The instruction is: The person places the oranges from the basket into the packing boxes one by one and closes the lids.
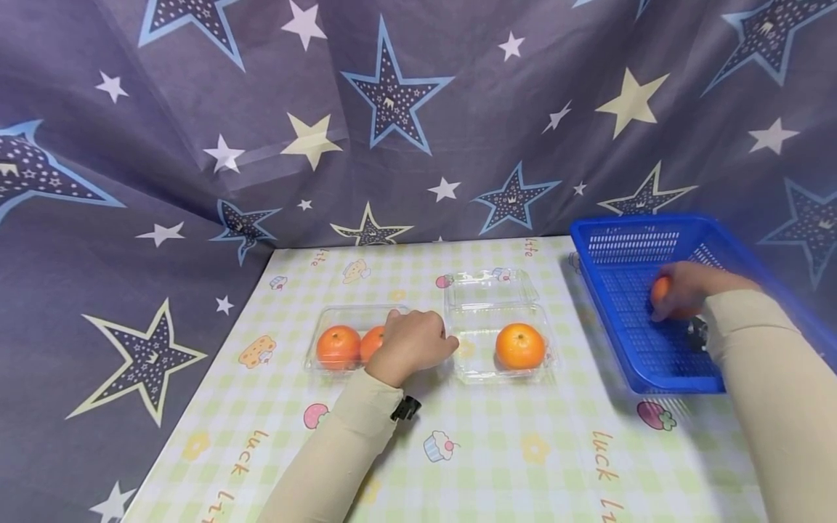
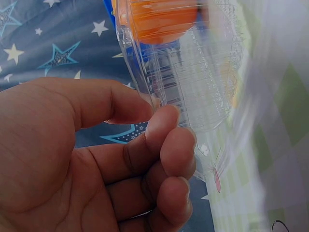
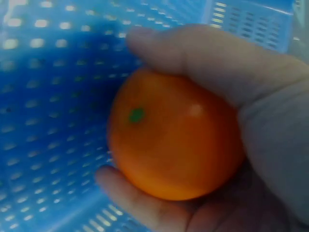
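Observation:
My right hand (image 1: 686,290) is inside the blue basket and grips an orange (image 3: 176,135), thumb on one side and fingers on the other. A green stem spot shows on its skin. With thumb and forefinger, my left hand (image 1: 418,341) pinches the near-side edge of a clear plastic clamshell box (image 2: 193,82). This box stands with its lid (image 1: 490,288) folded back and has one orange (image 1: 520,346) in its right half. Left of it, a second clear box (image 1: 356,312) contains two oranges (image 1: 338,347), one partly hidden behind my left hand.
The blue perforated basket (image 1: 611,319) stands at the right of the table. A checked tablecloth (image 1: 497,465) covers the table. Behind and at the left hangs a dark curtain (image 1: 261,94) printed with stars, right at the table's edges.

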A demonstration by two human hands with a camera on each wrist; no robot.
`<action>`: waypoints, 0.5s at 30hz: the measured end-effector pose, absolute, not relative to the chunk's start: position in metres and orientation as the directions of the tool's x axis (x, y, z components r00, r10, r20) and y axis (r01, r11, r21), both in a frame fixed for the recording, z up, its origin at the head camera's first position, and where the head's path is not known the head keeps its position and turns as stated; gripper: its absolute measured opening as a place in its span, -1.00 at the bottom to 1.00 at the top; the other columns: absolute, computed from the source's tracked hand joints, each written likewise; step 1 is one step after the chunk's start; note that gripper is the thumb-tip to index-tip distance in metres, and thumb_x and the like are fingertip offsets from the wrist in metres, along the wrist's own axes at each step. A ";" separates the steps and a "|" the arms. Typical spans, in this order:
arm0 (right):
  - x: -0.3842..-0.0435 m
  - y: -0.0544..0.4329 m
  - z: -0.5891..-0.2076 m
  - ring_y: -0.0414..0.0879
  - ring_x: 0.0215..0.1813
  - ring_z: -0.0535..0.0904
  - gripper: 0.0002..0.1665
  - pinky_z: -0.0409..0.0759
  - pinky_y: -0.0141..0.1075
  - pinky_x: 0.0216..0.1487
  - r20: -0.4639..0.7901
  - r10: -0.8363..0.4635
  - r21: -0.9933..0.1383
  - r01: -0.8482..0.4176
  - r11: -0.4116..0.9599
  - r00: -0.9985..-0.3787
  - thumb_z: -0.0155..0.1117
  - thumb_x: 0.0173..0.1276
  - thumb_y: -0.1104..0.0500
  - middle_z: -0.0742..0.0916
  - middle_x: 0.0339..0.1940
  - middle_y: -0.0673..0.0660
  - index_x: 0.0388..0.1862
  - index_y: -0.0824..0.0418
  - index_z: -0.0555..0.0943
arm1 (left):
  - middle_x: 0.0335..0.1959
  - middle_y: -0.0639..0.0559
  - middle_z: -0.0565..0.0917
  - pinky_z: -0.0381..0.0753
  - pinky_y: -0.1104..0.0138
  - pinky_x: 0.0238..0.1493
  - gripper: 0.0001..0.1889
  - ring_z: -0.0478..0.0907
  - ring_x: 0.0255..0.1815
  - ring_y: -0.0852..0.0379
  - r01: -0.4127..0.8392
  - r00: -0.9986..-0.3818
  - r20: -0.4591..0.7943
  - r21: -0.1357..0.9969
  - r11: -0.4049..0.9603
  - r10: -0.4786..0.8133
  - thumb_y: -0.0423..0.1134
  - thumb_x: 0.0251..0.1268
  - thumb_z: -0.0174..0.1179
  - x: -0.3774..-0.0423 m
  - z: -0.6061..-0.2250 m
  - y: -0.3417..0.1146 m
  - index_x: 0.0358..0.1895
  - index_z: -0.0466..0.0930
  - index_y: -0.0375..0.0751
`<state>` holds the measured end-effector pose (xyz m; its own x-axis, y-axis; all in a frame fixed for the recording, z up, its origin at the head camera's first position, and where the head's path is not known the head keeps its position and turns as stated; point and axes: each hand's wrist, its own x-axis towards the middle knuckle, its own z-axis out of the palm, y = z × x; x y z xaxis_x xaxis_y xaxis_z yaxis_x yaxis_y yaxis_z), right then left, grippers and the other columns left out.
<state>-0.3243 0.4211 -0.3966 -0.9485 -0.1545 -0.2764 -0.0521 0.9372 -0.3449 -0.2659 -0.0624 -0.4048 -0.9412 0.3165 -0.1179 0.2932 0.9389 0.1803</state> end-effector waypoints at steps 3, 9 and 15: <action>-0.324 0.420 -0.398 0.24 -0.20 0.59 -0.09 0.61 0.04 -0.10 -0.283 -0.155 -0.343 -0.051 0.938 -0.947 0.76 -0.16 0.06 0.66 -0.25 0.37 0.05 0.54 0.52 | -0.78 0.16 0.32 0.29 0.05 -0.02 -0.48 0.37 -0.58 0.08 0.296 -0.941 -0.114 0.177 0.939 0.318 0.10 0.36 0.14 -0.266 -0.405 -0.063 -0.80 0.36 0.05; -0.325 0.419 -0.399 0.24 -0.18 0.60 -0.09 0.61 0.09 -0.07 -0.284 -0.153 -0.330 -0.054 0.942 -0.947 0.75 -0.15 0.06 0.66 -0.24 0.38 0.07 0.54 0.52 | -0.78 0.16 0.34 0.30 0.04 -0.01 -0.48 0.37 -0.58 0.08 0.299 -0.941 -0.109 0.181 0.937 0.321 0.10 0.35 0.14 -0.266 -0.403 -0.063 -0.79 0.37 0.04; -0.324 0.420 -0.396 0.19 -0.21 0.59 -0.13 0.58 -0.06 -0.16 -0.250 -0.175 -0.335 -0.084 0.938 -0.952 0.76 -0.17 0.05 0.67 -0.27 0.31 0.03 0.48 0.56 | -0.79 0.17 0.29 0.29 0.04 -0.02 -0.48 0.33 -0.60 0.09 0.297 -0.939 -0.116 0.196 0.935 0.323 0.09 0.34 0.15 -0.264 -0.403 -0.063 -0.81 0.34 0.04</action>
